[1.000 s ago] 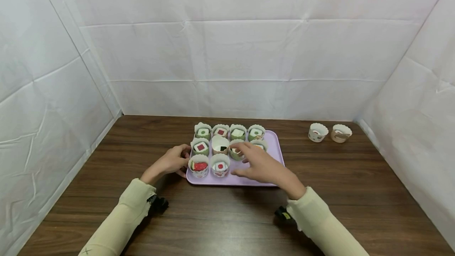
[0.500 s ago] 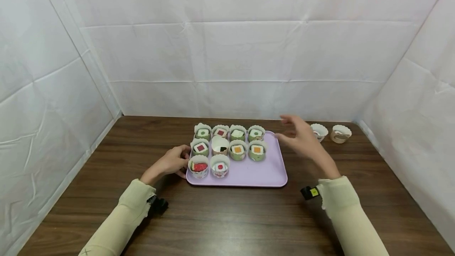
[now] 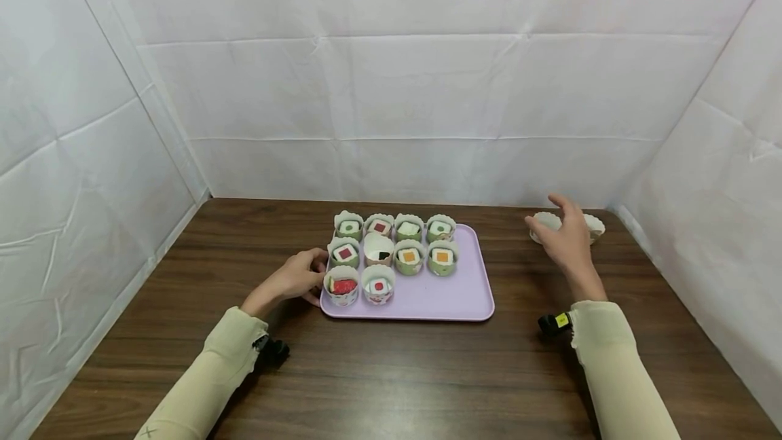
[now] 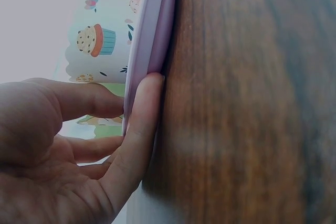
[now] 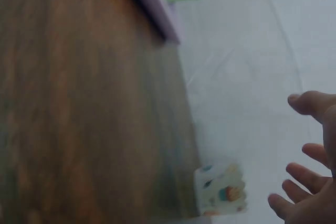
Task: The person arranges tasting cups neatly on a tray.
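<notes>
My left hand grips the left rim of a lilac tray. In the left wrist view its fingers hold both sides of that rim, beside a paper baking cup with cupcake prints. Several baking cups stand on the tray with small sushi-like pieces in them, one red, two orange-topped. My right hand hovers, fingers spread, over two more baking cups at the far right and partly hides them: a printed white one and a tan one.
The brown wooden table extends around the tray. White cloth walls stand behind it and on both sides. A black wrist strap device sits at the right sleeve, another at the left.
My right hand has moved from above the tray's middle to the cups at the far right, uncovering the orange-topped pieces. The left hand and the tray have stayed where they were.
</notes>
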Tool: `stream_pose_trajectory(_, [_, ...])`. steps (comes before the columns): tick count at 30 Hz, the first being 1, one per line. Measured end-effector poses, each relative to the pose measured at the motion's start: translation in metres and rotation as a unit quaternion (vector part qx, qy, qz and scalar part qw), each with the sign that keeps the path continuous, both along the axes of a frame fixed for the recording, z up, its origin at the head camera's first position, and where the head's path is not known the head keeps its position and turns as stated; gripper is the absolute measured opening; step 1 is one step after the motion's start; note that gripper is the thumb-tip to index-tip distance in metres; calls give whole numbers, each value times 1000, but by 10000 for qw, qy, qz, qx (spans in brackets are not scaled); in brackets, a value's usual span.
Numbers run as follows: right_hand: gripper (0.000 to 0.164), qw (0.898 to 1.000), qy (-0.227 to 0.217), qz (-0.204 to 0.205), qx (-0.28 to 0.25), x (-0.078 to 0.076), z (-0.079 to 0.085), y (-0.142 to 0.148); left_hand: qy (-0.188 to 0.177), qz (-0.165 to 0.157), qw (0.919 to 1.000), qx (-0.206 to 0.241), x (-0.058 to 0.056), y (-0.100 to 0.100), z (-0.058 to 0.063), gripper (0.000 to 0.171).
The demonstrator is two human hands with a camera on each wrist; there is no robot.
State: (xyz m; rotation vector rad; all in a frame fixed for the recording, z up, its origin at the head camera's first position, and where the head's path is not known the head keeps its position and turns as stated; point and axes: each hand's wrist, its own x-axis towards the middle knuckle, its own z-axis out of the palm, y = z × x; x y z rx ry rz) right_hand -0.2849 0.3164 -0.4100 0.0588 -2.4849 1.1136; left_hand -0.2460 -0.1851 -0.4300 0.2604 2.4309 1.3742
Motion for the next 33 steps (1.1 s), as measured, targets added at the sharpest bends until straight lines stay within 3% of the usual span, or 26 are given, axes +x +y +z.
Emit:
stream_pose_trajectory(11, [74, 9967, -305, -244, 710, -11, -23, 18, 20, -61, 10000, 41, 2, 0, 0, 53])
stream_pose_trajectory(20, [73, 9919, -865, -225, 904, -18, -27, 28, 46, -53, 9999, 88, 1, 1, -1, 54])
stream_pose_trajectory(33, [74, 9899, -1031, -515, 822, -19, -28, 32, 19, 24, 10000, 74, -1, 1, -2, 53])
